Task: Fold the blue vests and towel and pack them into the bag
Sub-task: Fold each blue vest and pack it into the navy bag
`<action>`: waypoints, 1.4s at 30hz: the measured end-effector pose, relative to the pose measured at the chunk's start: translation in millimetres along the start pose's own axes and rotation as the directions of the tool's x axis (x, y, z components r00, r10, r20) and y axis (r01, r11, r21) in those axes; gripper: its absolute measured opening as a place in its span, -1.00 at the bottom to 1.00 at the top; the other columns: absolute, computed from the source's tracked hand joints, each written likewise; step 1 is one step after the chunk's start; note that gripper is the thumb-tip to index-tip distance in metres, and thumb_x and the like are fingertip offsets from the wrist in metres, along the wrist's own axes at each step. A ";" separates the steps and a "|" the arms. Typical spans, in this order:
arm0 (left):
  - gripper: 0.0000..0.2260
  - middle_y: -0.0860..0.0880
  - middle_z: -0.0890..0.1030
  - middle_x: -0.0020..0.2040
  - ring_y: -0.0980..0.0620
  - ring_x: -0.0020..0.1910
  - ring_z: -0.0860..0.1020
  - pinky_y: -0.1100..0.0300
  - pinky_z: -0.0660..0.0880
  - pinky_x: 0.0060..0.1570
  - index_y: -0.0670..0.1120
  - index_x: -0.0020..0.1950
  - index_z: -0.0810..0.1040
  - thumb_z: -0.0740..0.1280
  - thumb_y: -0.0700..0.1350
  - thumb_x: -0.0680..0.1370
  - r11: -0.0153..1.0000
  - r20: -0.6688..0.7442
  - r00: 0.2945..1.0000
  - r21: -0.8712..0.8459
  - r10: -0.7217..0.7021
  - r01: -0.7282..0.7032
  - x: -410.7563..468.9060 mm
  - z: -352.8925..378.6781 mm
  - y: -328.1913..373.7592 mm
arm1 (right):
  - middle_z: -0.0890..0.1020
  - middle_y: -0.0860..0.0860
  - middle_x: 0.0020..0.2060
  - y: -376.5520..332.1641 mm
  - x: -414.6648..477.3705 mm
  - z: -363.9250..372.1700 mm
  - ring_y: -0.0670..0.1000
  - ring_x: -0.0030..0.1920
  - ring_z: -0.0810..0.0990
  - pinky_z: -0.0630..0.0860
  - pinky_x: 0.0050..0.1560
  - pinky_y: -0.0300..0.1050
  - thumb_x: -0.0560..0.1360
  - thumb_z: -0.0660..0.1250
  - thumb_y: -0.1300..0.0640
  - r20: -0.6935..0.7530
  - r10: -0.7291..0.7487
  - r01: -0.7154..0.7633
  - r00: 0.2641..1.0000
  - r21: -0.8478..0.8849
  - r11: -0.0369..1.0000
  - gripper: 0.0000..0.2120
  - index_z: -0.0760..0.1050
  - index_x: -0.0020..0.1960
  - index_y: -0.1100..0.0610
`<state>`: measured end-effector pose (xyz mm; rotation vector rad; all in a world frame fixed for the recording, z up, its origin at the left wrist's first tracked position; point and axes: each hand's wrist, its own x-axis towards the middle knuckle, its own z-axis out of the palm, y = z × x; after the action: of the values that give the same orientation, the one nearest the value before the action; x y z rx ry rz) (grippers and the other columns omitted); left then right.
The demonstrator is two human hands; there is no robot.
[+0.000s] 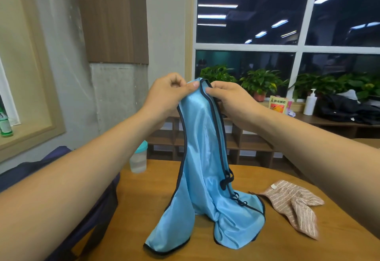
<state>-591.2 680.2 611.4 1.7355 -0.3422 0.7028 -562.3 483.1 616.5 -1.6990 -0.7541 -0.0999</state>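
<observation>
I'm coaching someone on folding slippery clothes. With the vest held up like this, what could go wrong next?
The left hand and right hand only pinch the vest at its top edge; the shiny fabric may slip and crumple on the table. The dark cords dangling at its side could tangle or get folded inside. Laying the vest flat might knock the cup near the table's far edge.

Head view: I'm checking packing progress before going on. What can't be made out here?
- Bag: head view, largely covered by the left forearm and cut off by the left edge; opening and contents unseen.
- Blue vest: head view, bunched folds hide its far side, and cloth hides part of the grip of the left hand and right hand.
- Towel: head view, its left corner nears the vest's hem; overlap unclear.
</observation>
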 end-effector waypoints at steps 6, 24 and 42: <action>-0.83 0.00 0.70 -0.24 0.11 -0.22 0.67 0.21 0.61 -0.15 -0.14 -0.07 0.68 0.60 -0.08 0.52 1.000 0.018 1.000 -0.004 0.026 -0.026 3.6 -1.4 8.1 | 0.67 0.12 -0.08 -6.0 -0.4 -2.0 0.18 -0.06 0.62 0.50 0.06 0.14 0.50 0.43 -0.14 0.038 0.054 -0.055 0.998 0.009 0.998 -0.70 0.59 0.01 0.10; -0.53 0.09 0.71 0.22 0.08 0.21 0.67 0.05 0.60 0.27 0.05 0.35 0.58 0.61 0.05 0.49 0.976 0.489 0.848 0.161 -0.206 0.145 -36.7 4.6 -12.2 | 0.74 0.17 0.11 -40.8 1.8 -37.8 0.18 0.17 0.72 0.57 0.36 0.23 0.71 0.29 0.06 0.002 -0.064 0.063 0.998 -0.234 0.970 -0.73 0.65 0.21 0.22; -0.67 0.13 0.49 -0.34 0.14 -0.34 0.43 0.12 0.37 -0.24 0.02 -0.12 0.55 0.65 0.10 0.40 0.794 0.376 0.854 0.604 -0.359 0.067 -63.8 -51.4 -125.2 | 0.75 -0.01 0.06 -45.5 -15.4 -94.9 0.03 0.15 0.73 0.63 0.14 -0.07 0.74 0.24 0.05 -0.273 -0.002 -0.034 0.962 -0.128 0.991 -0.80 0.63 0.19 0.04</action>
<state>-584.0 756.2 482.6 2.4940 -0.2618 0.1868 -567.5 394.4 674.9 -1.7702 -0.5366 -0.3718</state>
